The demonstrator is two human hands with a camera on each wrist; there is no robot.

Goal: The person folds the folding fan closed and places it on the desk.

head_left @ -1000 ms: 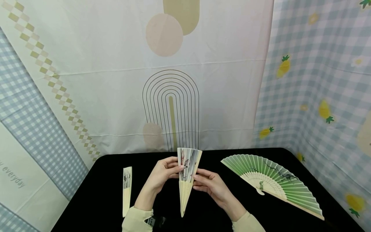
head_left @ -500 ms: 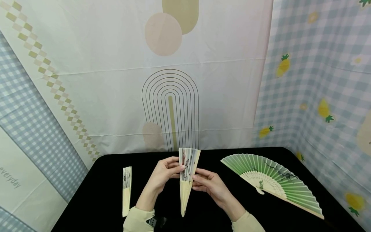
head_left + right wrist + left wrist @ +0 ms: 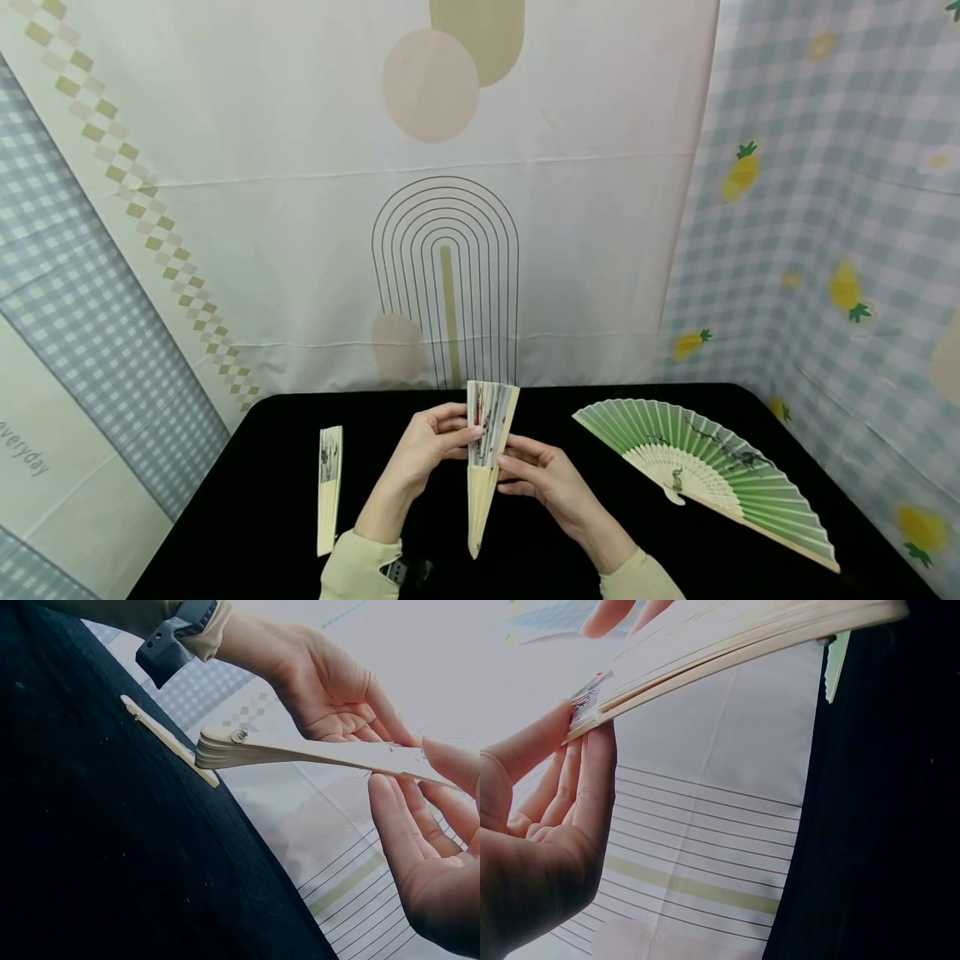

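Between both hands is a folding fan (image 3: 486,450), spread only a narrow wedge, its pale ribs below and printed cloth with dark and red marks above. My left hand (image 3: 429,446) pinches its left edge, thumb on the front and fingers behind. On the opposite edge my right hand (image 3: 542,475) pinches it between thumb and fingers. The pivot end points down toward me in the head view; in the right wrist view its rivet and stacked ribs (image 3: 240,746) show plainly. In the left wrist view the thumb and fingers (image 3: 592,780) grip the cloth end.
A closed folding fan (image 3: 328,492) lies on the black table (image 3: 255,467) to the left. At the right lies a wide-open green fan (image 3: 712,467) with a pale rib base. A white printed curtain (image 3: 300,250) hangs behind the table, a checked one (image 3: 795,250) to the right.
The held fan's wedge has narrowed a little as the hands drew closer together. The head view has shifted slightly. Both other fans lie as before.
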